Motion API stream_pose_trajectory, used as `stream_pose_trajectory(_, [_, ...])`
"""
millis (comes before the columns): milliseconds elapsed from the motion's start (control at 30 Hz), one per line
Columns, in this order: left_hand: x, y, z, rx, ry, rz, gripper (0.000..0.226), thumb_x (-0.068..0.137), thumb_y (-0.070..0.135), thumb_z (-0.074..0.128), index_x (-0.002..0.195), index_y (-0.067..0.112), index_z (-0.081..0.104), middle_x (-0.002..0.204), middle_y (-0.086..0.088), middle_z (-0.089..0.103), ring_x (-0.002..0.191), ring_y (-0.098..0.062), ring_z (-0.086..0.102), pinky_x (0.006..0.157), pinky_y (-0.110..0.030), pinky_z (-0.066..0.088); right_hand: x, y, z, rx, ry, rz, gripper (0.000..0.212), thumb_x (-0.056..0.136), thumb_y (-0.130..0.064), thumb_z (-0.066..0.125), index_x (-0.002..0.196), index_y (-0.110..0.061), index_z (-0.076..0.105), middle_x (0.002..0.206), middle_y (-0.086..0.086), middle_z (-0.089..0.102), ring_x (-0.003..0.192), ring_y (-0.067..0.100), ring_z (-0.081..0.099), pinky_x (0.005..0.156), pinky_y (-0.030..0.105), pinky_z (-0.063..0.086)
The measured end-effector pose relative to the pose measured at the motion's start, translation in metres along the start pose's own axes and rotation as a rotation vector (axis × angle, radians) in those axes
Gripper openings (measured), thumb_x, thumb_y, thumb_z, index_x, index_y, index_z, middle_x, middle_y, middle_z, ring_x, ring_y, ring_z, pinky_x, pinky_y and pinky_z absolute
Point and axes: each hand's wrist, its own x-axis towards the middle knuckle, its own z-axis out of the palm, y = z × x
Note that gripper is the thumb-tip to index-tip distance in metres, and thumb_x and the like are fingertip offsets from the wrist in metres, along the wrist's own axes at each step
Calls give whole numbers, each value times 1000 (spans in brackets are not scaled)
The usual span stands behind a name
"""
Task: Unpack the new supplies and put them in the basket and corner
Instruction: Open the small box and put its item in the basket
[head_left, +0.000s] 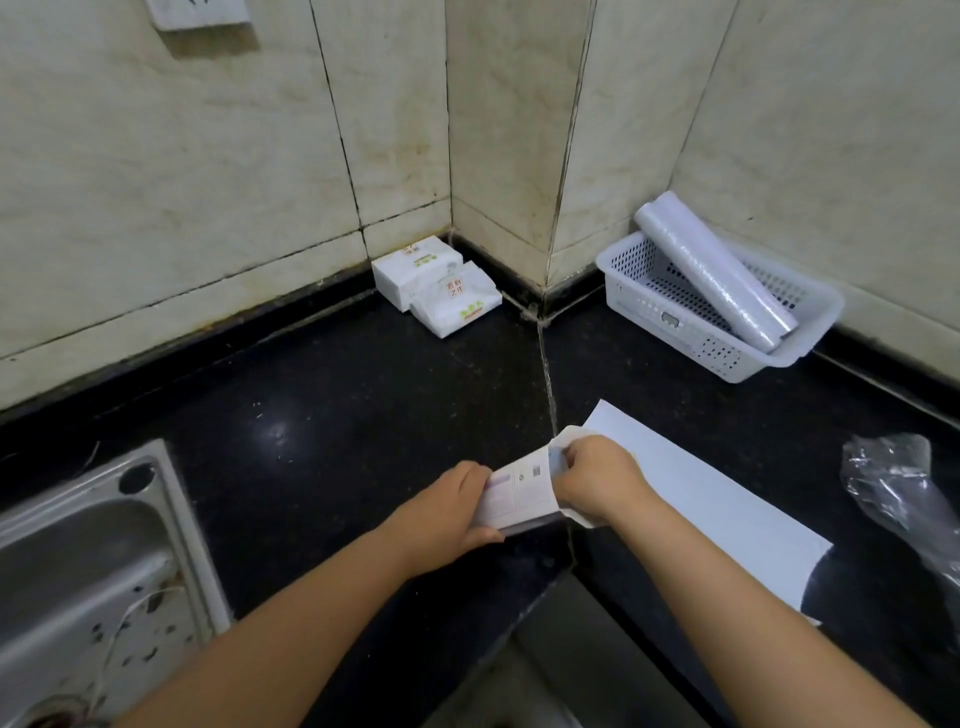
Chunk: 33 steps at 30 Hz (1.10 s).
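Note:
Both hands hold a small white printed package (522, 491) above the black countertop (337, 395). My left hand (452, 512) grips its left end and my right hand (597, 480) pinches its right end, where the wrapper curls up. Two white tissue packs (436, 283) lie in the wall corner, one leaning on the other. At the right wall stands a white perforated basket (670, 317), with a plastic-wrapped white roll (714, 270) resting slantwise in it and sticking out over the rim.
A long white sheet or flat package (727, 519) lies on the counter under and to the right of my right hand. Crumpled clear plastic wrap (904, 493) sits at the right edge. A steel sink (88, 561) fills the lower left.

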Motion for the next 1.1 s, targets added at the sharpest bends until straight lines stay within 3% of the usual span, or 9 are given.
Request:
stream_pose_trajectory(100, [2, 4, -3, 23, 0, -2, 56, 86, 37, 59, 131, 11, 36, 134, -5, 39, 116, -15, 44, 94, -24, 38, -1, 1, -1, 35, 31, -3, 27, 88, -21, 47, 73, -6, 64, 73, 7, 55, 76, 28, 54, 66, 24, 35])
stream_pose_trajectory(233, [2, 7, -3, 57, 3, -13, 54, 86, 36, 60, 127, 9, 39, 131, -7, 41, 113, -18, 45, 92, -27, 40, -7, 10, 3, 144, 80, -20, 47, 86, -20, 50, 39, -18, 40, 49, 1, 38, 64, 23, 44, 61, 27, 32])
stream_pose_trajectory(400, [6, 6, -14, 166, 8, -15, 56, 87, 33, 59, 130, 5, 36, 134, -11, 39, 118, -23, 43, 98, -31, 39, -20, 39, -20, 329, 126, -80, 52, 79, -9, 64, 42, -17, 28, 50, 0, 26, 49, 13, 27, 49, 27, 21])
stream_pose_trajectory(567, [10, -10, -31, 283, -13, -80, 60, 86, 29, 62, 132, 4, 34, 136, -13, 38, 122, -27, 42, 102, -35, 39, -28, 77, -38, 720, 75, 18, 25, 86, -3, 56, 84, 20, 46, 81, 12, 45, 74, 24, 41, 64, 35, 36])
stream_pose_trajectory(767, [17, -18, -39, 441, -171, -199, 73, 86, 35, 59, 141, 4, 23, 145, -14, 32, 132, -29, 34, 111, -40, 33, -38, 110, -49, 873, 186, 65, 5, 86, 2, 54, 82, 5, 53, 75, 12, 52, 65, 21, 49, 57, 30, 41])
stream_pose_trajectory(867, [23, 0, -39, 297, -169, -140, 82, 86, 42, 57, 146, 6, 14, 155, -12, 20, 142, -26, 19, 118, -40, 20, -49, 116, -56, 664, 256, -51, 19, 84, 1, 58, 68, -2, 49, 62, 7, 43, 59, 17, 38, 54, 28, 31])
stream_pose_trajectory(967, [36, 37, -44, -73, 25, 26, 65, 92, 34, 52, 145, 10, 23, 154, -7, 25, 142, -20, 21, 115, -31, 21, -66, 114, -66, 266, 235, -283, 27, 84, -4, 60, 61, -8, 46, 56, 3, 40, 54, 15, 35, 53, 22, 28])
stream_pose_trajectory(1033, [44, 65, -53, -296, 95, 98, 53, 92, 25, 53, 140, 12, 35, 148, -5, 37, 138, -18, 32, 111, -28, 26, -77, 109, -74, 71, 158, -429, 15, 85, -6, 59, 72, -1, 58, 61, 7, 54, 57, 21, 48, 54, 23, 32])
stream_pose_trajectory(1100, [50, 89, -63, -504, -86, 139, 48, 92, 16, 54, 137, 10, 40, 142, -6, 45, 133, -17, 40, 107, -25, 30, -87, 103, -82, -41, 142, -541, 13, 87, -8, 56, 88, 2, 65, 77, 14, 67, 69, 26, 60, 62, 20, 37])
